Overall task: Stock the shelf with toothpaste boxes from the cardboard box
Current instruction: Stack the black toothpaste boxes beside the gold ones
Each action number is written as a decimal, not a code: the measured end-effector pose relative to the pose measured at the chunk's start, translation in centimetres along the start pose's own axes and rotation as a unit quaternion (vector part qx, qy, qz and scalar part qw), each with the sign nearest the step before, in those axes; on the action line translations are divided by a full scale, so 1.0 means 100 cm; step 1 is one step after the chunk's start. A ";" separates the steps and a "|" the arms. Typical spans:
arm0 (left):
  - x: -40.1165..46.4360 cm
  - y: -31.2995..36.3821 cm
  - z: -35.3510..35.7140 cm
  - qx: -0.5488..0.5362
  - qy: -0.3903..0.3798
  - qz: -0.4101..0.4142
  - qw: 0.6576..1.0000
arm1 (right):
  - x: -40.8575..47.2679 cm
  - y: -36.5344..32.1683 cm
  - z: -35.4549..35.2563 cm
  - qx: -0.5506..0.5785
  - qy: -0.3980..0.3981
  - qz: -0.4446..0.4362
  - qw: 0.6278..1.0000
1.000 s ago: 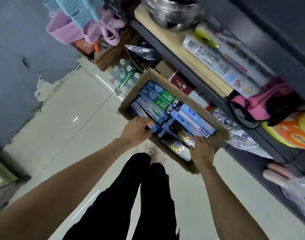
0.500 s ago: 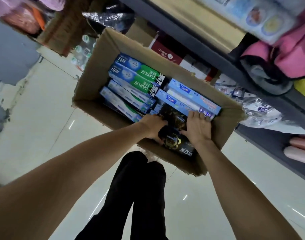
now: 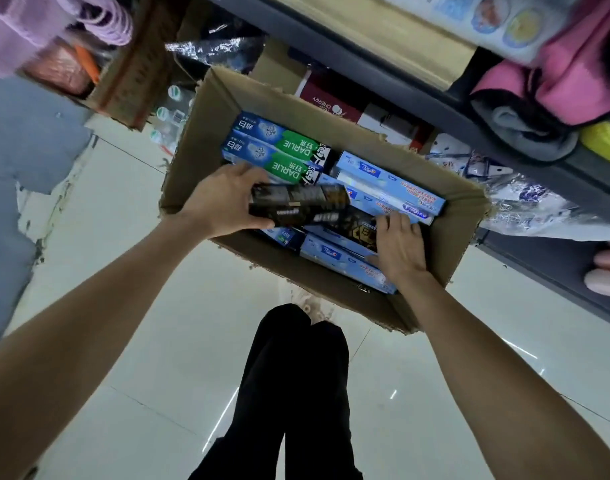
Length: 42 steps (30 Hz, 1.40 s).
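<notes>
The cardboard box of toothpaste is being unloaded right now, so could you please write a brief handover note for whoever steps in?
Left hand: grips a black toothpaste box, raised above the rest.
Right hand: fingers on a second black box lying in the carton; grip unclear.
Cardboard box: on the floor beside the shelf, holding green Darlie boxes and light blue boxes.
Done: one box picked.
Left: shelve it, then the others.

cardboard box (image 3: 352, 299) sitting under both hands | toothpaste boxes (image 3: 283, 157) lying inside, beyond left hand (image 3: 224, 202) | shelf (image 3: 435, 98) standing beyond right hand (image 3: 400, 247)
</notes>
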<state>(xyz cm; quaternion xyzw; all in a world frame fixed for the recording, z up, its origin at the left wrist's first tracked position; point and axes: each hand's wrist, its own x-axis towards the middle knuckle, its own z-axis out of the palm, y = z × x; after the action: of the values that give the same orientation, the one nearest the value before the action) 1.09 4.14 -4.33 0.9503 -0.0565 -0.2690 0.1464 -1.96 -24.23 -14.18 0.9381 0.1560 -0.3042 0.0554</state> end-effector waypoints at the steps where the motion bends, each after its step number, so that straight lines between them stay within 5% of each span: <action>1: -0.005 -0.003 -0.004 -0.068 0.036 -0.041 0.996 | 0.001 -0.002 0.001 0.000 0.005 0.000 1.000; 3: -0.012 -0.005 -0.005 -0.235 0.040 -0.143 0.961 | 0.003 -0.005 0.003 0.009 0.006 0.004 1.000; 6: -0.017 -0.001 0.002 -0.482 0.010 -0.253 0.839 | 0.004 -0.012 0.003 0.014 -0.024 -0.001 1.000; 14: -0.036 0.032 -0.009 -0.732 -0.055 -0.249 0.632 | -0.010 -0.017 -0.001 -0.005 -0.058 -0.031 0.998; 17: -0.039 0.035 -0.017 -0.736 -0.074 -0.214 0.638 | -0.007 -0.019 -0.001 -0.087 -0.081 -0.062 0.991; 22: -0.040 0.035 -0.016 -0.726 -0.027 -0.173 0.665 | -0.006 -0.022 -0.002 -0.049 -0.068 -0.052 0.995; 26: -0.039 0.035 -0.019 -0.711 0.000 -0.198 0.675 | -0.032 -0.014 -0.036 0.123 -0.014 0.029 0.992; 28: -0.041 0.040 -0.025 -0.704 -0.025 -0.231 0.671 | -0.058 -0.010 -0.072 0.328 0.004 0.118 0.937; 31: -0.049 0.062 -0.040 -0.650 0.002 -0.249 0.718 | -0.105 -0.003 -0.123 0.634 -0.010 0.187 0.750; 33: -0.059 0.086 -0.056 -0.627 0.034 -0.229 0.744 | -0.135 0.000 -0.153 0.745 -0.003 0.185 0.641; 35: -0.074 0.113 -0.070 -0.611 0.041 -0.183 0.769 | -0.161 -0.002 -0.185 0.799 -0.006 0.167 0.577; 38: -0.104 0.150 -0.102 -0.611 0.017 -0.114 0.783 | -0.192 -0.013 -0.235 0.838 0.010 0.127 0.530; 42: -0.147 0.182 -0.154 -0.650 -0.005 -0.073 0.757 | -0.233 -0.023 -0.285 0.827 0.065 0.106 0.549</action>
<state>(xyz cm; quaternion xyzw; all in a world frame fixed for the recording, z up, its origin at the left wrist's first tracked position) -3.80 -6.66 21.04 0.6265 0.2010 -0.2561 0.7082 -4.78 -22.37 22.57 0.5971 -0.2615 -0.2288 -0.7230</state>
